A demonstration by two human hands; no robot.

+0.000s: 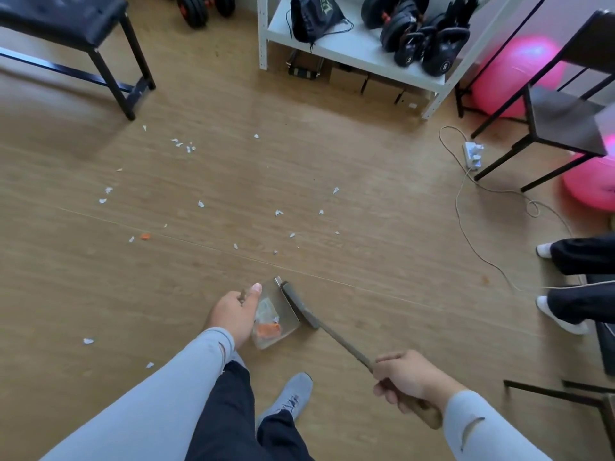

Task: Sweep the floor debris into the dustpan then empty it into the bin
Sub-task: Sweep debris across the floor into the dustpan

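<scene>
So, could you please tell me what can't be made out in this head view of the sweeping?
- Bin: none shows in the head view.
- Dustpan handle: hidden under the left hand.
- Brush bristles: blurred, so contact with the floor is unclear.
- Paper scraps: too small to identify.
- Second person: cut off by the right edge, only legs show.

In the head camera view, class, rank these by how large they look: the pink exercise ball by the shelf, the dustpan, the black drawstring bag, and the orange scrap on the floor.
1. pink exercise ball
2. black drawstring bag and dustpan: these look alike, and the dustpan is nearer the camera, so I won't rank them
3. orange scrap
</scene>
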